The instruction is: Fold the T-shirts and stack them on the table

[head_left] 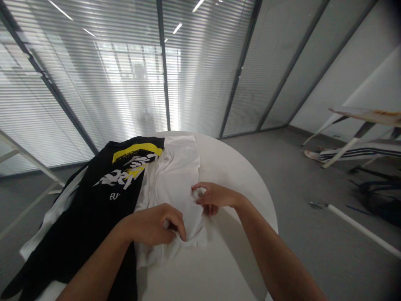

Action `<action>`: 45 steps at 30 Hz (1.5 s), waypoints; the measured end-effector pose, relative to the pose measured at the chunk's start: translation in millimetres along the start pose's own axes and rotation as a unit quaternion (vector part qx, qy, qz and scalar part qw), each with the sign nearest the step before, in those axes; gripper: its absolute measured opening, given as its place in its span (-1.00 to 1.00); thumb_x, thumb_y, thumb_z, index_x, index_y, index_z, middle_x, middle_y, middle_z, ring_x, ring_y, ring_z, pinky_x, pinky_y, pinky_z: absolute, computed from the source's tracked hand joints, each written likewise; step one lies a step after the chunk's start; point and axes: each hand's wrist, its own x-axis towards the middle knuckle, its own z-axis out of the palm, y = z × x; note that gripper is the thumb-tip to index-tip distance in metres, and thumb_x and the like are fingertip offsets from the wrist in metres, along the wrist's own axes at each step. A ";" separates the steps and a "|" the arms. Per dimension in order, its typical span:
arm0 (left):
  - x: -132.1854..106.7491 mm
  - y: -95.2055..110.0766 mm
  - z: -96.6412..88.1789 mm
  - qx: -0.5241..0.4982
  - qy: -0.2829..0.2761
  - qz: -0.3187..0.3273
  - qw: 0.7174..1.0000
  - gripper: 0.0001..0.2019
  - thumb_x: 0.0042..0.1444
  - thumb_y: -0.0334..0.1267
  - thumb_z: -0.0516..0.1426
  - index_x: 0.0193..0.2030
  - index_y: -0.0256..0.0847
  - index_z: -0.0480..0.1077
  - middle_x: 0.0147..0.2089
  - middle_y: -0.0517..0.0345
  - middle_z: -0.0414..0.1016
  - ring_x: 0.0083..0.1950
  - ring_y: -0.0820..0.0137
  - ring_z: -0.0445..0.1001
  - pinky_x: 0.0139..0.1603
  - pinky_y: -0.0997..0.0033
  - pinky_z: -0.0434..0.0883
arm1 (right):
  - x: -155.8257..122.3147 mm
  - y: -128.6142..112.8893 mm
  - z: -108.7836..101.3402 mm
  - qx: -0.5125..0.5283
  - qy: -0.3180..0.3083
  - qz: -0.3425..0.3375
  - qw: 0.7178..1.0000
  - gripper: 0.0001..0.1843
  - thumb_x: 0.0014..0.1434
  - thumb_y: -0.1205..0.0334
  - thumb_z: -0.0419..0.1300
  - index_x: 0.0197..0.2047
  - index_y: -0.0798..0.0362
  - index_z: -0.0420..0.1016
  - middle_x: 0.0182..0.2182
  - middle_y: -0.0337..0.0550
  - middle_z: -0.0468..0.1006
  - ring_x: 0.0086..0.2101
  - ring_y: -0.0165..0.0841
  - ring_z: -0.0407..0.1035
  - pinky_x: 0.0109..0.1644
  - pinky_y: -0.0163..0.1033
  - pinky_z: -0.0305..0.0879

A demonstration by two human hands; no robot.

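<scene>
One white garment [180, 175] lies on one round table [241, 175]: the left hand [152, 225] pinches its six-o'clock hem, the right hand [216, 196] curls at four o'clock, grip unclear. One black shirt [94, 213] lies at nine; blinds [200, 83] stand at twelve.

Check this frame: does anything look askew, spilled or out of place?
No spill or damage shows. Mildly untidy: the black cloth garment with yellow-and-white print appears to hang past the left side of the round white table, and the white cloth garment beside it is wrinkled.
</scene>
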 end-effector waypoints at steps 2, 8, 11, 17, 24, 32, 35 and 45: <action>-7.3 -7.8 -9.5 0.015 -0.012 -0.040 0.999 -0.75 -0.01 -0.36 0.08 -0.24 -0.12 0.55 -0.31 0.22 0.49 -0.31 0.42 0.40 -0.24 0.48 0.30 | -8.0 -2.0 0.6 0.017 -0.076 0.003 0.997 -0.12 0.10 0.09 0.31 0.36 -0.08 -0.06 -0.43 -0.22 0.58 -0.51 -0.37 0.49 -0.46 -0.35 0.39; -31.4 -19.9 -6.6 0.124 0.069 -0.229 0.963 -0.50 -0.27 0.12 0.31 -0.20 -0.11 0.42 -0.39 0.25 0.45 -0.43 0.39 0.36 -0.48 0.46 0.13 | -20.7 -5.0 3.7 0.012 -0.223 0.004 0.975 0.05 -0.06 0.17 0.43 0.39 -0.14 -0.05 -0.39 -0.25 0.58 -0.45 -0.40 0.52 -0.38 -0.37 0.41; -32.4 -16.2 11.8 0.155 0.035 -0.242 0.957 -0.26 -0.49 0.12 0.38 -0.08 -0.08 0.38 -0.35 0.21 0.48 -0.41 0.32 0.40 -0.49 0.44 0.12 | -22.8 -6.0 5.6 -0.014 -0.253 0.028 0.967 -0.03 -0.07 0.13 0.43 0.35 -0.08 0.08 -0.47 -0.28 0.56 -0.50 -0.41 0.49 -0.41 -0.39 0.40; -21.2 -26.8 13.6 0.194 0.015 -0.181 0.964 -0.77 -0.09 -0.30 0.10 -0.22 -0.11 0.36 -0.35 0.20 0.46 -0.40 0.36 0.38 -0.45 0.43 0.14 | -32.6 -11.7 1.7 -0.013 -0.255 0.061 0.965 0.09 -0.11 0.09 0.44 0.41 -0.12 -0.02 -0.49 -0.30 0.56 -0.55 -0.37 0.47 -0.45 -0.33 0.38; -12.2 -43.1 -13.7 0.001 0.096 -0.111 0.989 -0.90 0.07 -0.32 -0.02 -0.31 -0.18 0.29 -0.36 0.25 0.36 -0.33 0.43 0.32 -0.31 0.48 0.24 | -18.3 1.4 -15.2 0.008 -0.229 -0.118 0.966 -0.10 -0.08 0.21 0.45 0.30 0.03 0.20 -0.61 -0.49 0.30 -0.57 -0.54 0.24 -0.43 -0.42 0.17; -27.1 -37.0 -20.6 -0.075 0.098 -0.058 0.991 -0.94 0.03 -0.39 0.03 -0.39 -0.19 0.17 -0.39 0.30 0.20 -0.35 0.50 0.18 -0.36 0.53 0.17 | -37.0 -8.3 -3.8 -0.021 -0.159 -0.195 0.968 -0.53 -0.10 0.18 0.45 -0.14 0.09 0.40 -0.46 -0.35 0.38 -0.44 -0.50 0.27 -0.37 -0.38 0.20; -30.6 -43.7 -25.2 -0.072 0.132 -0.053 0.987 -0.92 -0.01 -0.43 0.03 -0.40 -0.20 0.17 -0.39 0.31 0.18 -0.36 0.52 0.17 -0.37 0.54 0.16 | -40.6 -12.9 -0.6 -0.046 -0.072 -0.209 0.974 -0.68 0.01 0.18 0.37 -0.29 0.07 0.31 -0.48 -0.36 0.33 -0.47 -0.52 0.22 -0.43 -0.41 0.15; -33.2 -44.7 -28.7 -0.038 0.052 -0.055 0.996 -0.84 -0.16 -0.50 -0.03 -0.41 -0.22 0.25 -0.40 0.30 0.24 -0.34 0.51 0.21 -0.32 0.52 0.17 | -52.3 -12.1 -0.4 -0.076 -0.107 -0.139 0.981 -0.78 0.10 0.19 0.23 -0.29 0.03 0.23 -0.59 -0.41 0.32 -0.59 -0.48 0.33 -0.56 -0.43 0.20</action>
